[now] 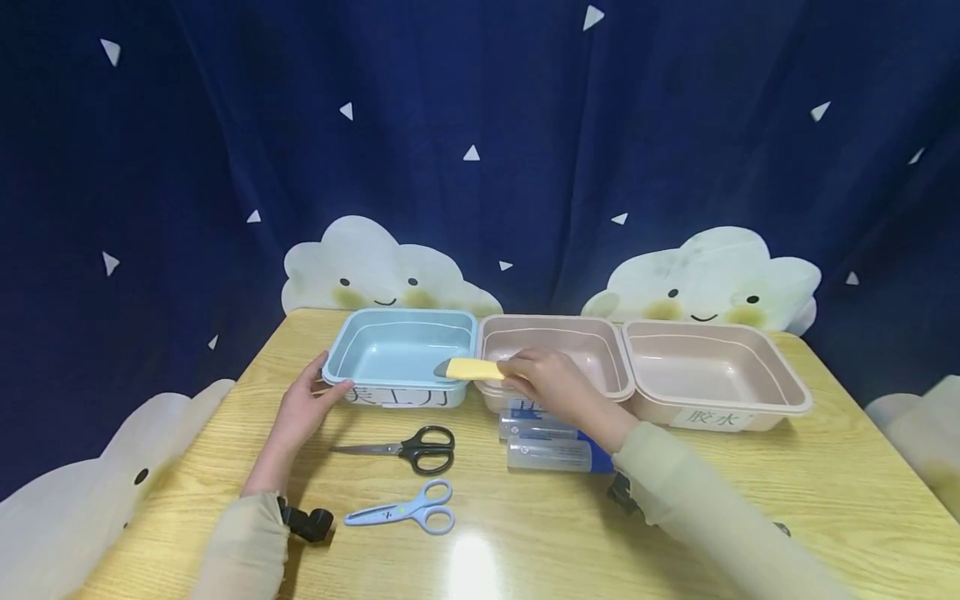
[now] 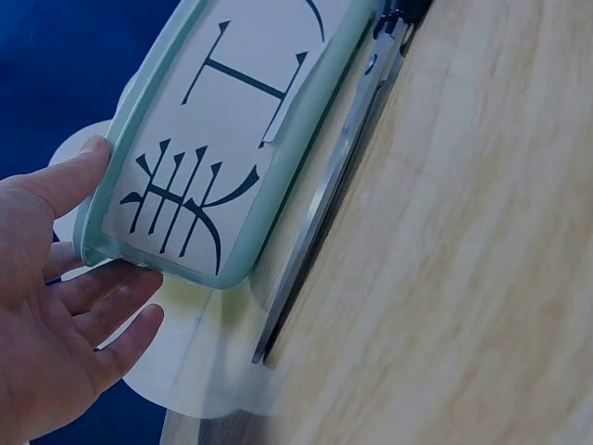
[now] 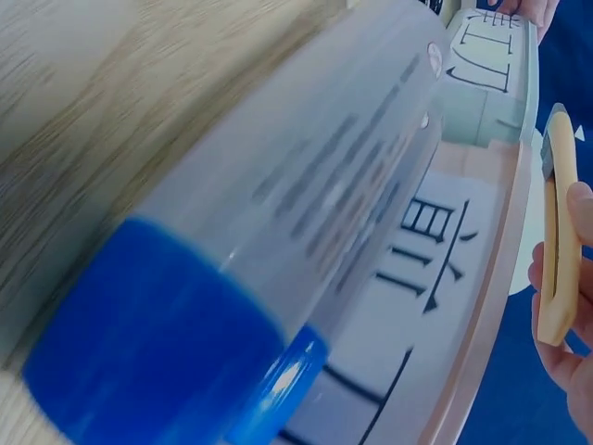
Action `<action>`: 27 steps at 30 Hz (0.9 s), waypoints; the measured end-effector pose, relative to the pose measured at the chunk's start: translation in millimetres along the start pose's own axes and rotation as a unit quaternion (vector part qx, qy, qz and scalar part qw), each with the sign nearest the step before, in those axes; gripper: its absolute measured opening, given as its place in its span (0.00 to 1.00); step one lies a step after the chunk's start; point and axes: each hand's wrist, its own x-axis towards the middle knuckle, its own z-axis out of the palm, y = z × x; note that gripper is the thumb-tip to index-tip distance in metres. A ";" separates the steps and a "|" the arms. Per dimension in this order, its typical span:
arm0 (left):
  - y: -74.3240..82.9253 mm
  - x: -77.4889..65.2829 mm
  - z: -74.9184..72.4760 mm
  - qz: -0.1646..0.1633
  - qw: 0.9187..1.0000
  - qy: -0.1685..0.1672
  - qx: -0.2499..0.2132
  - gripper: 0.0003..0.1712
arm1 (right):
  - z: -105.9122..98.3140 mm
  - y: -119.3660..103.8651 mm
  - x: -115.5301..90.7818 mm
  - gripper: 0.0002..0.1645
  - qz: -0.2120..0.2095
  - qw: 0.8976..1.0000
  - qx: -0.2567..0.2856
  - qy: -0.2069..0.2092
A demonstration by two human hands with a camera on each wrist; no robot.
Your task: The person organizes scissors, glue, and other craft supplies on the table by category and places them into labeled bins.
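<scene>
My left hand (image 1: 300, 408) holds the front left corner of a light blue plastic bin (image 1: 401, 360). In the left wrist view its thumb lies on the rim and the other fingers bend against the bin's side. A yellow utility knife (image 1: 471, 369) is pinched in my right hand (image 1: 558, 385), above the bins. Its grey tip points left, over the blue bin's front right corner. Black-handled scissors (image 1: 416, 450) lie before the blue bin, with light blue scissors (image 1: 408, 507) nearer to me. Two clear glue bottles (image 1: 551, 455) with blue caps lie under my right forearm.
Right of the blue bin stand a middle pink bin (image 1: 498, 337) and a right pink bin (image 1: 708, 371), side by side. Labels with Chinese characters mark the bins' fronts. Behind the wooden table (image 1: 555, 542) hangs a dark blue curtain (image 1: 525, 83) with clouds and triangles.
</scene>
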 end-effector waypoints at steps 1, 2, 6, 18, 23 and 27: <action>-0.4 -0.5 0.1 -0.001 1.000 0.000 -0.002 0.46 | 1.8 -1.1 1.9 0.09 -0.003 1.000 0.003 0.003; -0.8 -0.8 0.0 -0.003 1.000 0.000 -0.003 0.46 | 3.5 -2.4 3.7 0.09 -0.005 1.000 0.004 0.007; -2.6 -1.4 -0.1 -0.010 1.000 -0.002 -0.008 0.47 | 8.9 -7.0 11.0 0.07 -0.011 1.000 0.015 0.017; 1.6 2.2 0.9 -0.012 1.000 -0.001 -0.014 0.46 | 20.1 -13.0 32.5 0.06 0.003 1.000 0.013 0.013; 2.1 0.4 -0.5 -0.015 1.000 0.000 -0.013 0.46 | 27.4 -17.3 44.0 0.07 -0.006 1.000 0.008 -0.002; 2.7 -1.1 -0.2 -0.021 1.000 0.001 -0.013 0.47 | 31.4 -22.8 55.1 0.07 -0.001 0.999 0.005 -0.037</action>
